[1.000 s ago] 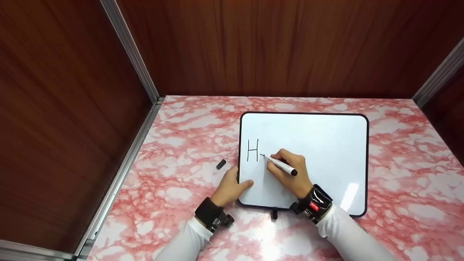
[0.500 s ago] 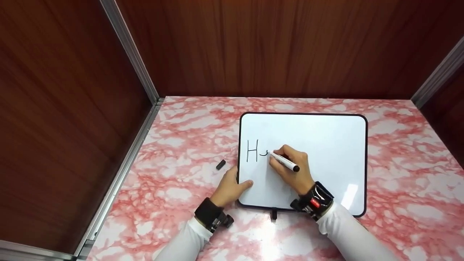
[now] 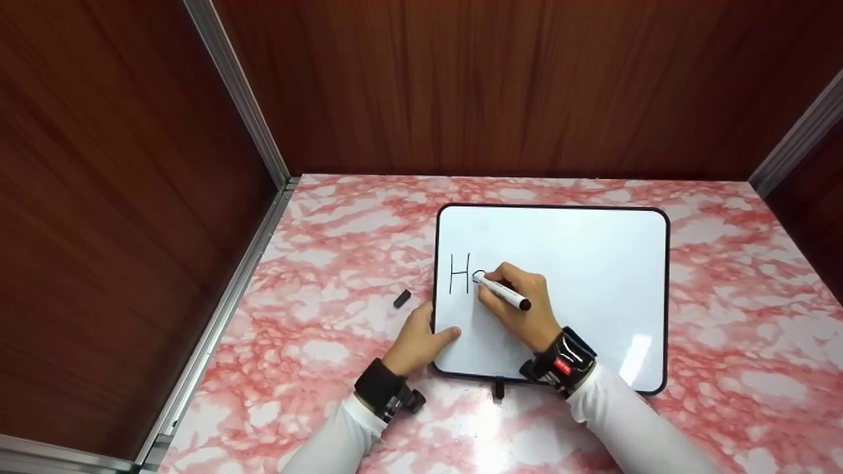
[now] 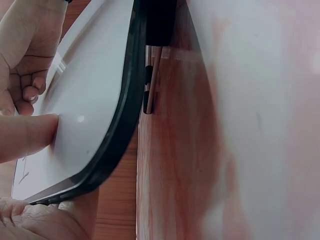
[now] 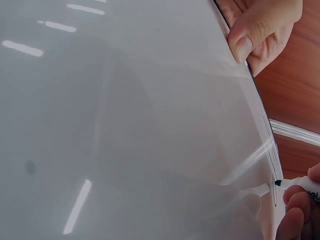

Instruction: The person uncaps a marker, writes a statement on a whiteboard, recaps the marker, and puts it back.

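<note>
A whiteboard [image 3: 593, 263] with a dark frame bears a black letter H [image 3: 460, 272] and a small round stroke beside it. My right hand [image 3: 520, 299] pinches a white marker [image 3: 504, 293] with a black end; in the right wrist view the dark tip of the marker [image 5: 278, 183] meets the board by the strokes. My left hand [image 3: 418, 339] grips the board's lower left edge. Its thumb [image 4: 30, 135] lies on the white face while the other fingers go behind the frame, mostly hidden.
A small black marker cap [image 3: 402, 298] lies on the red-and-white marbled table [image 3: 316, 289], left of the board. A black piece [image 3: 498, 388] sticks out below the board's bottom edge. Wood panels [image 3: 514, 85] stand behind and at the sides.
The first short mark by the H has grown into a rounded, nearly closed loop. My right hand moved slightly right, then back left with the marker. The left hand stays in place.
</note>
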`<state>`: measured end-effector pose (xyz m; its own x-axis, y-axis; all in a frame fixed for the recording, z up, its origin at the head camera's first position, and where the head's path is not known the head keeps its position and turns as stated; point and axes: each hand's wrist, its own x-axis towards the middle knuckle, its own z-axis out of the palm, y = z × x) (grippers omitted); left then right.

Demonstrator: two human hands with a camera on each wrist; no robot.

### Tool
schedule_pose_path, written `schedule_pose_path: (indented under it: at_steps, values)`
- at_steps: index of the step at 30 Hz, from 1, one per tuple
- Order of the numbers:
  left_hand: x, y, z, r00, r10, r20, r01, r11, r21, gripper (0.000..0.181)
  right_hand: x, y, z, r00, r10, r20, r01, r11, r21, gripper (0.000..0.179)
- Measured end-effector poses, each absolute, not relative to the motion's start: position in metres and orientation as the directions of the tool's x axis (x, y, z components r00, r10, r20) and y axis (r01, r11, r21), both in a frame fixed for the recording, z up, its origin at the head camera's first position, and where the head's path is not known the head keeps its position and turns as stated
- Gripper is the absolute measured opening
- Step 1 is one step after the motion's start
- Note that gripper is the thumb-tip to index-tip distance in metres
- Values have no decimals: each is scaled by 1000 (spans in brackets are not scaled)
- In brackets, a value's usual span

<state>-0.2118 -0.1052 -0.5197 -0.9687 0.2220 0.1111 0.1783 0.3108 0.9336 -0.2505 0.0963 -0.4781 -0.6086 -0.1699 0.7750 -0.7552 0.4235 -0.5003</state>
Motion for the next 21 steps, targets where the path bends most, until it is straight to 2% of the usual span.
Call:
schedule_pose_path:
  at_steps: [14, 21]
  values:
    - [-212, -105, -519, -971, 215, 102, 169, 321, 932, 43, -238, 97, -482, -643, -213, 736, -743, 409, -531, 12]
    - [-213, -105, -521, -973, 207, 100, 167, 337, 927, 40, -235, 102, -484, -619, -218, 754, -756, 422, -499, 15]
